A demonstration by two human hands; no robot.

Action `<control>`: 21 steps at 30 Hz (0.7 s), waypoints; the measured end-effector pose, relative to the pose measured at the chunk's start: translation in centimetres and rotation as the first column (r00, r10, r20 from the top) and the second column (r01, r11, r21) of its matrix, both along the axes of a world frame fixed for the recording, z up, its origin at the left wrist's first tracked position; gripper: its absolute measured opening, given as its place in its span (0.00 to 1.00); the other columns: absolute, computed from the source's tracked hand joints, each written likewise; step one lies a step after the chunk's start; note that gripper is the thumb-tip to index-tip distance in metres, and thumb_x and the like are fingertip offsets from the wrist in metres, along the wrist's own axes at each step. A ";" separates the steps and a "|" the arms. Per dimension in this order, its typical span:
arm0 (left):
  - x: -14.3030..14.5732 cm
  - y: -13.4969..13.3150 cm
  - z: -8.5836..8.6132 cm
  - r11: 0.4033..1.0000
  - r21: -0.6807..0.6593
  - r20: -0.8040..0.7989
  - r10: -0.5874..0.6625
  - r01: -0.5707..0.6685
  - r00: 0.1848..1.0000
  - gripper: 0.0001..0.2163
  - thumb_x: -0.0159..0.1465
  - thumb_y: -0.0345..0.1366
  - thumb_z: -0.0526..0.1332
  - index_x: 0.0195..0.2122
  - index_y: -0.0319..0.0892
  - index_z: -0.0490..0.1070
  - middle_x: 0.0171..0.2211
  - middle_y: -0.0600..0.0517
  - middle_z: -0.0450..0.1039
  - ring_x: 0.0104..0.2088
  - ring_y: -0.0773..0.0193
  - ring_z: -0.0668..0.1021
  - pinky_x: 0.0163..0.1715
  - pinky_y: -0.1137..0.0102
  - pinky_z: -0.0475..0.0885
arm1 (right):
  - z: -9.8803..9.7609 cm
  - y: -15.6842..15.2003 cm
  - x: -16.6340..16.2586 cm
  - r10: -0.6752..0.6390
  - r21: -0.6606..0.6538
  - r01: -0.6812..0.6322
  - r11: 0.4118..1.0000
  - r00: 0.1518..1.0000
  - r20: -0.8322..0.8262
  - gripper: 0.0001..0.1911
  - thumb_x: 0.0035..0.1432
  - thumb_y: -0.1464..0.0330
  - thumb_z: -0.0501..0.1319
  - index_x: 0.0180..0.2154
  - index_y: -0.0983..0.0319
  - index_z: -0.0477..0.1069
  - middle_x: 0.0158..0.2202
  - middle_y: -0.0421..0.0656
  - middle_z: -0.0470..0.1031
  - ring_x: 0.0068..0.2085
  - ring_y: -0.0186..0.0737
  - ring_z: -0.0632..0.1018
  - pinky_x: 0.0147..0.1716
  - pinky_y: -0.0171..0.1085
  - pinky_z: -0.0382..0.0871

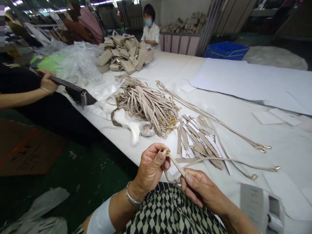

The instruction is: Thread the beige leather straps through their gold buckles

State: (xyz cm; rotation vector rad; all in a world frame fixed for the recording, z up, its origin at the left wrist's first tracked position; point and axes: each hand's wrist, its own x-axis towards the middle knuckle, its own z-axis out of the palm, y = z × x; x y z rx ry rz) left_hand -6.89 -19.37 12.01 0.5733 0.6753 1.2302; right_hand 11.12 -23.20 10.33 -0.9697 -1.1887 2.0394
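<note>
We hold a tan strap (177,166) nearer to us than the strap pile (148,102). Our left grip (149,167) pinches a gold metal piece (166,151) at its end; our right grip (201,185) pinches the strap. We think it best to keep the strap flat and pull softly. Paper strips (198,139) lie on the worktop (234,109), beside the pile.

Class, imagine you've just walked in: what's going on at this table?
The person's left hand pinches a beige strap by its gold-coloured fitting, and the right hand grips it further along. A heap of similar straps lies on the table ahead, beside flat strips. At the left, a co-worker's hand holds a dark bag.
</note>
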 end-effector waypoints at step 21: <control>-0.9 -1.0 -0.9 0.991 0.127 -0.161 -0.022 0.043 0.987 0.11 0.52 0.36 0.71 0.34 0.39 0.74 0.28 0.53 0.70 0.25 0.70 0.71 0.23 0.77 0.66 | 0.3 0.4 -1.8 0.000 0.015 0.000 1.000 1.000 0.016 0.22 0.63 0.51 0.52 0.32 0.64 0.67 0.16 0.33 0.62 0.14 0.25 0.56 0.15 0.28 0.44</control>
